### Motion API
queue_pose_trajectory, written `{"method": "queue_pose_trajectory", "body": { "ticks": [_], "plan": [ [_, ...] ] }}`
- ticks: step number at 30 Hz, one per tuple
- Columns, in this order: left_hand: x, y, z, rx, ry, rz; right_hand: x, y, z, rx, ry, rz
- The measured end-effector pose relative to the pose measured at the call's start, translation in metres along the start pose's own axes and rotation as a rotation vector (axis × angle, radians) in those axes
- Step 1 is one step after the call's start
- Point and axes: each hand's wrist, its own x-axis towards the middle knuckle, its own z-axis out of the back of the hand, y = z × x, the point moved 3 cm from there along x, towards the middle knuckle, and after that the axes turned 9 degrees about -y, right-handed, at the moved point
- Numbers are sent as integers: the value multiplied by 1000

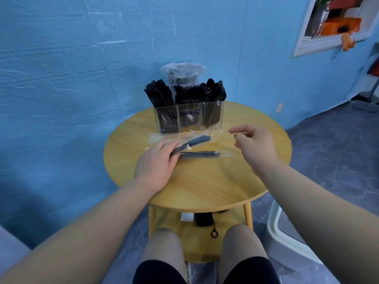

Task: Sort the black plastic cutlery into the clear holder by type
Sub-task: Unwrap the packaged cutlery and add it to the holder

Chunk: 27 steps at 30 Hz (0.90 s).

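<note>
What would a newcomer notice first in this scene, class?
The clear holder at the far edge of the round wooden table, its three compartments crammed with black cutlery. In front of it, the left hand grips a plastic-wrapped bundle; the right hand hovers empty beside it.

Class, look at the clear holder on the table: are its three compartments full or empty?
Full: black cutlery stands packed in every compartment of the clear holder.
</note>
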Motion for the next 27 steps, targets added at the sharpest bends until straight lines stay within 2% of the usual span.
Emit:
{"method": "queue_pose_trajectory", "body": {
  "ticks": [3, 7, 12, 15, 20, 27],
  "plan": [
    [-8, 8, -8, 77, 42, 34, -9, -1, -7, -17, -18, 43],
    [-9, 7, -12, 109, 81, 43, -15, -7, -28, 22, 74, 31],
    [-11, 6, -13, -26, 147, -2, -17, -29, -42, 120, 167, -119],
    [-11, 7, -16, -100, 180, -4, -16, -31, -42, 148, 179, -136],
    [-13, 8, -16, -128, 139, -31, -13, -36, -42, 219, 176, -175],
    [-15, 6, -10, -118, 22, -90, -13, -36, -41, 97, 218, -76]
  ]
}}
